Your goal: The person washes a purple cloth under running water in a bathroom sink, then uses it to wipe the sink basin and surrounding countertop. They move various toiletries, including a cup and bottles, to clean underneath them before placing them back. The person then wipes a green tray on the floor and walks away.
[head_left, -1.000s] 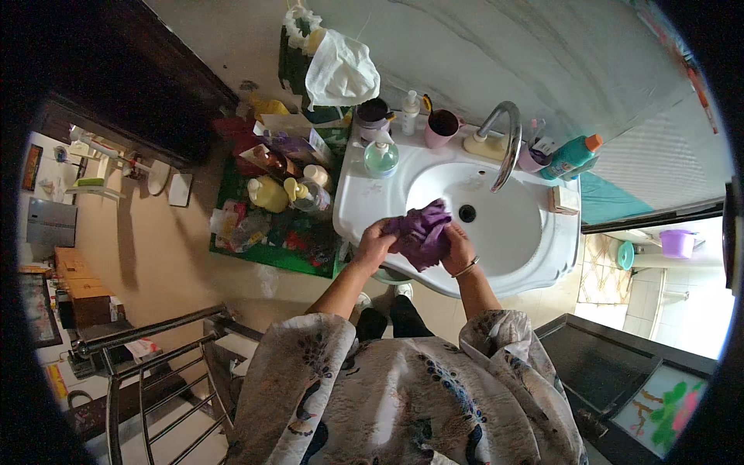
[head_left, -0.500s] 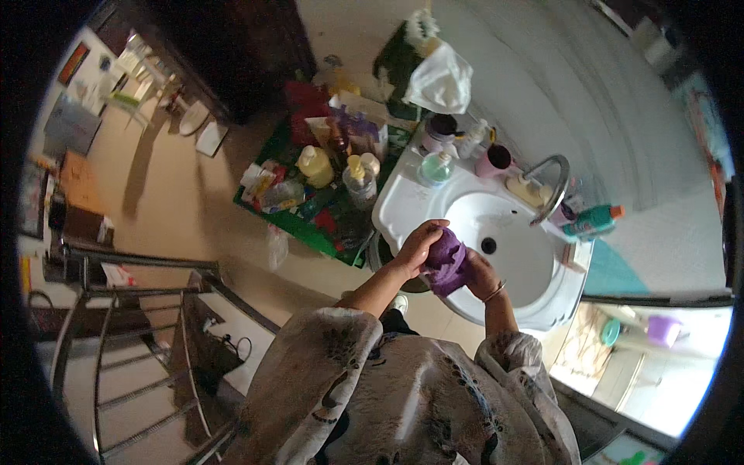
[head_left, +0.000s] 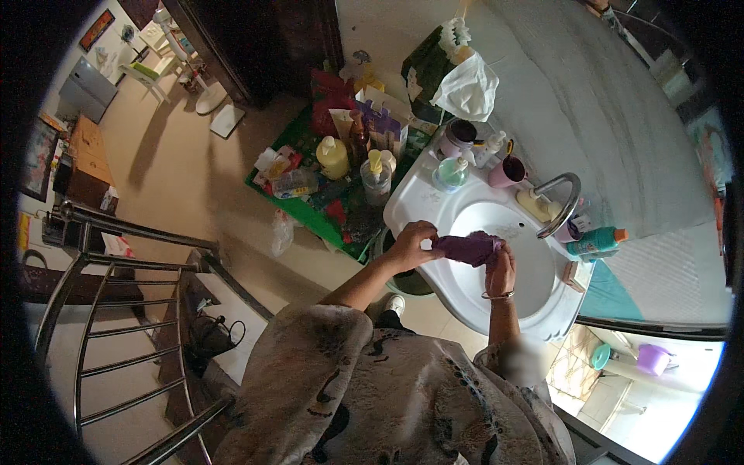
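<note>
While twisted, purple cloth [head_left: 467, 248] spans both hands over glossy white sink [head_left: 465, 298].

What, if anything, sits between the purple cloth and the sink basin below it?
Nothing visible. Both hands, left hand and right hand, grip the purple cloth directly over the white sink basin; the faucet stands behind.

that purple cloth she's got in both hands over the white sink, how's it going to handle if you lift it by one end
The purple cloth would probably droop: it is bunched and twisted between the left hand and right hand, so it looks soft, not stiff. Held over the white ceramic sink, it may be wet, hence heavier and drippy, though no water is visible.
</note>
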`<control>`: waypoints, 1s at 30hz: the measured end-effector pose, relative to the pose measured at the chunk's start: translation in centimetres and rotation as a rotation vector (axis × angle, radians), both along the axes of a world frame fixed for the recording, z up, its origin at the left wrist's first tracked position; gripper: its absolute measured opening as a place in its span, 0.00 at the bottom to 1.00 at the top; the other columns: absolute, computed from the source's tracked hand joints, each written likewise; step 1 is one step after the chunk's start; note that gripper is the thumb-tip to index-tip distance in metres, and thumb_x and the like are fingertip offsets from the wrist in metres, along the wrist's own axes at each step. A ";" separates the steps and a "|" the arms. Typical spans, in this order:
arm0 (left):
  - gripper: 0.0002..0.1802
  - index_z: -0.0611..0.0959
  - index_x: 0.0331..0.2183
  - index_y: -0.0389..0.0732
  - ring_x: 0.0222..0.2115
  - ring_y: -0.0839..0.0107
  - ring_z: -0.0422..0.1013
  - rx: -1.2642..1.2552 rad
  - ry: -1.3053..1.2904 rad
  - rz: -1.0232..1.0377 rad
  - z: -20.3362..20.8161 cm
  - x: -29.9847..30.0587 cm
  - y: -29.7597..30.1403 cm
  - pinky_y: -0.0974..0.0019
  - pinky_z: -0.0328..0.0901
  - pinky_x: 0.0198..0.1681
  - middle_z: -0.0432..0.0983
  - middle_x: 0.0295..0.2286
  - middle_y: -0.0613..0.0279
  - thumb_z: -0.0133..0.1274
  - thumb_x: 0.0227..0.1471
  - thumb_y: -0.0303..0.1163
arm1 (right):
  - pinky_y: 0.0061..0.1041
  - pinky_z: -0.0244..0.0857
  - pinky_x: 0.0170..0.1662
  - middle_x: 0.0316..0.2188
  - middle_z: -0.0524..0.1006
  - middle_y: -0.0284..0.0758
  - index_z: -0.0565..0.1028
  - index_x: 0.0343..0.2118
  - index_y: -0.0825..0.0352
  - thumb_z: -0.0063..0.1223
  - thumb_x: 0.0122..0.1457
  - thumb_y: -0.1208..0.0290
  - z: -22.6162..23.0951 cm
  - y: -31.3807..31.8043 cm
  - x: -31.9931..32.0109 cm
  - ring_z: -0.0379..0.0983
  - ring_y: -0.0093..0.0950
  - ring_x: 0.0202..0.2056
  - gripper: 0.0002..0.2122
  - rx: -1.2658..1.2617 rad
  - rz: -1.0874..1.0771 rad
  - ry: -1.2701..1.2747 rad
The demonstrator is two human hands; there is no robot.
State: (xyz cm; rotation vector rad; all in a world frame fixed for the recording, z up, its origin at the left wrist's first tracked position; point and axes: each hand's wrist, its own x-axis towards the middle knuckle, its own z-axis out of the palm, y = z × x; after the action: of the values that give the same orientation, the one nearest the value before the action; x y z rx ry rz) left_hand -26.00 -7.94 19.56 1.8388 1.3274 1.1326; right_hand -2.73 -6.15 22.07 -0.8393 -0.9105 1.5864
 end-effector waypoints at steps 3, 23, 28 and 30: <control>0.17 0.77 0.29 0.37 0.29 0.70 0.70 -0.313 -0.396 -0.123 2.7 0.8 -0.6 0.64 0.64 0.37 0.74 0.27 0.62 0.60 0.41 0.40 | 0.18 0.62 0.35 0.32 0.72 0.30 0.70 0.39 0.71 0.41 0.61 0.68 -1.1 0.1 1.1 0.66 0.20 0.33 0.11 -0.035 -0.039 -0.027; 0.42 0.60 0.57 0.42 0.55 0.64 0.56 -0.772 -0.819 -0.405 0.6 1.4 1.2 0.57 0.54 0.57 0.60 0.54 0.57 0.58 0.46 0.48 | 0.23 0.62 0.46 0.39 0.72 0.36 0.70 0.41 0.72 0.37 0.64 0.70 0.3 1.7 1.6 0.67 0.25 0.40 0.12 0.082 -0.158 -0.360; 0.25 0.73 0.45 0.34 0.39 0.63 0.71 -0.869 -0.820 -0.059 0.8 1.0 2.1 0.62 0.65 0.46 0.74 0.38 0.52 0.56 0.46 0.38 | 0.22 0.66 0.35 0.36 0.73 0.31 0.65 0.49 0.64 0.41 0.61 0.70 -8.1 3.2 2.1 0.69 0.21 0.34 0.13 -0.139 -0.054 -0.258; 0.25 0.73 0.43 0.34 0.37 0.59 0.71 -0.530 -0.331 0.308 -6.6 0.6 4.2 0.59 0.66 0.42 0.73 0.36 0.50 0.57 0.44 0.39 | 0.22 0.64 0.30 0.35 0.73 0.30 0.61 0.53 0.60 0.46 0.57 0.68 -10.8 3.5 2.2 0.69 0.21 0.31 0.20 -0.245 0.039 -0.387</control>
State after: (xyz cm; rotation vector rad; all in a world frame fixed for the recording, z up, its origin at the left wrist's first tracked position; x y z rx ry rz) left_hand -25.38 -3.79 12.92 1.0461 1.5548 1.0463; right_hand -0.55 -2.65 11.27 -1.3419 -1.0171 1.6188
